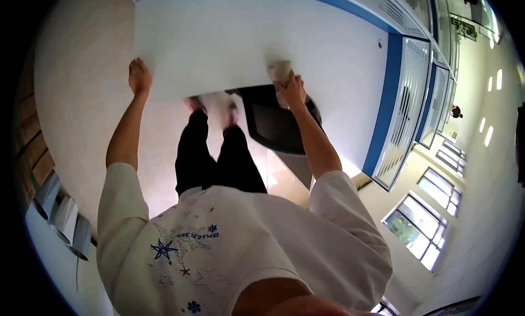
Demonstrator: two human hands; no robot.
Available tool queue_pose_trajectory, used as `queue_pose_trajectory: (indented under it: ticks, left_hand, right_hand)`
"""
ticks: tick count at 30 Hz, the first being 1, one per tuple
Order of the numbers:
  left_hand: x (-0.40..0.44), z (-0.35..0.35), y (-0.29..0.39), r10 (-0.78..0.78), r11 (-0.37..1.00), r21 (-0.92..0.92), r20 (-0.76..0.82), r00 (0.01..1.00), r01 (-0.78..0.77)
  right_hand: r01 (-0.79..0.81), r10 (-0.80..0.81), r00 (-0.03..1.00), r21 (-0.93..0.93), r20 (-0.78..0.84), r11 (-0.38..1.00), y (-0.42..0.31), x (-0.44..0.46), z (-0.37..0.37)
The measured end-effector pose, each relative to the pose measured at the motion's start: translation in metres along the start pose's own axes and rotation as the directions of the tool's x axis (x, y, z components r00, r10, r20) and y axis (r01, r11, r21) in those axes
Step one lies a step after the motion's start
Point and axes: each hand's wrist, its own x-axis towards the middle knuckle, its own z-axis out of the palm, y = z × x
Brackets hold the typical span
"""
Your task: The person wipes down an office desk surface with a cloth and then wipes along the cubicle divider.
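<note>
My right hand (293,91) is closed around a crumpled beige cloth (281,71). It presses the cloth onto the white desktop (219,48), near the front edge and above a black chair (273,119). Part of the cloth is hidden under my fingers. My left hand (140,76) is at the left edge of the desktop, with its fingers curled in. Whether it grips the edge or something small, I cannot make out.
Blue-framed partitions (404,113) line the back and right of the desk. Cardboard boxes (34,135) lie at the far left, with grey and white objects (65,220) below them. Windows (418,228) and other people (456,112) show at the far right.
</note>
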Motion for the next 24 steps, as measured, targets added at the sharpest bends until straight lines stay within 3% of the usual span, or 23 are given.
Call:
queue_pose_trajectory:
  ticks: [1, 2, 3, 4, 5, 6, 7, 8, 9, 10, 11, 12, 13, 14, 16, 19, 20, 21, 22, 24]
  left_hand:
    - [0.035, 0.042, -0.066, 0.16, 0.946, 0.284, 0.014, 0.987, -0.158]
    - [0.064, 0.076, -0.12, 0.317, 0.789, 0.547, 0.028, 0.948, -0.28]
    - [0.058, 0.071, -0.103, 0.27, 0.905, 0.388, -0.203, 0.941, -0.176]
    - [0.051, 0.06, -0.083, 0.238, 0.929, 0.323, -0.149, 0.96, -0.18]
    - [0.027, 0.035, -0.047, 0.125, 0.909, 0.404, -0.031, 0.992, -0.102]
    - [0.02, 0.052, -0.067, 0.343, 0.899, 0.361, -0.233, 0.91, -0.247]
    - [-0.019, 0.038, -0.048, 0.397, 0.759, 0.584, -0.063, 0.916, -0.289]
    - [-0.06, 0.026, -0.018, 0.42, 0.677, 0.646, 0.053, 0.906, -0.351]
    - [-0.093, 0.024, 0.002, 0.235, 0.799, 0.511, 0.218, 0.947, -0.317]
    - [-0.118, 0.029, 0.008, 0.217, 0.857, 0.364, 0.391, 0.894, -0.366]
    - [-0.143, 0.034, 0.01, 0.16, 0.89, 0.254, 0.605, 0.78, -0.38]
    - [-0.18, 0.04, 0.01, 0.127, 0.99, -0.037, 0.625, 0.77, -0.134]
    - [-0.226, 0.054, 0.019, 0.11, 0.938, -0.315, 0.665, 0.738, 0.145]
    - [-0.282, 0.057, 0.028, 0.196, 0.87, -0.471, 0.603, 0.773, 0.147]
    - [-0.357, 0.075, 0.057, 0.221, 0.748, -0.616, 0.582, 0.783, 0.247]
    - [-0.462, 0.122, 0.062, 0.269, 0.839, -0.492, 0.746, 0.609, 0.231]
    - [-0.481, 0.139, 0.058, 0.379, 0.861, -0.498, 0.761, 0.527, 0.1]
    - [-0.506, 0.136, 0.057, 0.468, 0.864, -0.503, 0.779, 0.418, -0.029]
    - [-0.538, 0.136, 0.043, 0.633, 0.75, -0.544, 0.754, 0.172, -0.375]
    - [-0.591, 0.104, 0.065, 0.556, 0.64, -0.514, 0.823, -0.118, -0.571]
  right_hand:
    - [-0.074, 0.074, 0.997, 0.027, -0.004, 0.997, 0.025, 0.0, -0.002]
    - [-0.178, 0.18, 0.98, -0.036, 0.08, 0.983, 0.051, 0.001, -0.009]
    - [-0.271, 0.275, 0.957, -0.059, 0.089, 0.961, 0.071, -0.006, -0.017]
    - [-0.228, 0.229, 0.973, -0.121, -0.01, 0.966, 0.122, -0.008, 0.006]
    - [-0.327, 0.325, 0.945, -0.089, -0.041, 0.941, 0.152, -0.019, 0.003]
    - [-0.216, 0.27, 0.957, -0.36, 0.106, 0.907, 0.211, -0.026, 0.024]
    - [-0.35, 0.351, 0.936, -0.028, 0.022, 0.936, 0.243, -0.043, 0.023]
    - [-0.352, 0.352, 0.936, -0.043, -0.012, 0.935, 0.273, -0.058, 0.02]
    - [-0.355, 0.352, 0.935, -0.057, -0.047, 0.933, 0.3, -0.074, 0.016]
    - [-0.697, 0.685, 0.709, 0.02, 0.166, 0.717, 0.309, -0.095, -0.01]
    - [-0.725, 0.716, 0.688, 0.168, 0.118, 0.668, 0.331, -0.122, -0.006]
    - [-0.743, 0.737, 0.653, 0.335, 0.175, 0.579, 0.344, -0.162, -0.02]
    - [-0.791, 0.861, 0.486, 0.492, 0.147, 0.363, 0.376, -0.183, 0.002]
    - [-0.825, 0.837, 0.484, 0.451, 0.255, 0.34, 0.388, -0.22, -0.003]
    - [-0.849, 0.817, 0.497, 0.36, 0.292, 0.388, 0.422, -0.293, 0.027]
    - [-0.91, 0.878, 0.396, 0.239, 0.27, 0.337, 0.447, -0.4, 0.118]
    - [-0.894, 0.898, 0.397, 0.302, 0.19, 0.332, 0.431, -0.438, 0.127]
    - [-0.877, 0.901, 0.415, 0.318, 0.125, 0.36, 0.442, -0.455, 0.192]
    - [-0.86, 0.901, 0.431, 0.33, 0.058, 0.39, 0.453, -0.473, 0.253]
    - [-0.75, 0.882, 0.461, 0.575, 0.1, 0.327, 0.394, -0.558, 0.206]
